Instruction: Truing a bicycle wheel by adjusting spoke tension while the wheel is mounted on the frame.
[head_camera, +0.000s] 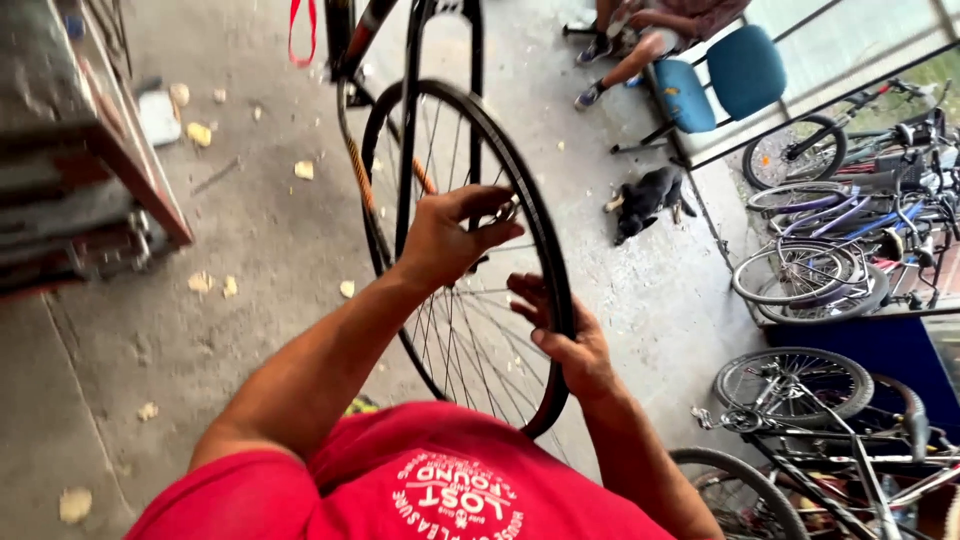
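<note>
Bicycle wheel (470, 260) centre, in frame; left hand (445, 240) at spokes, right hand (565, 335) on rim. Dog (645, 200) right on floor, chair (715, 80) behind it, parked bicycles (830, 270) far right.

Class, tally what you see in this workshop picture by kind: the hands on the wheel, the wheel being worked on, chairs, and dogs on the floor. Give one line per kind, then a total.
Hands on the wheel: 2, the left hand and the right hand
Spoked wheel being worked on: 1
Blue chair: 1
Dark dog lying on the floor: 1
Total: 5
</note>
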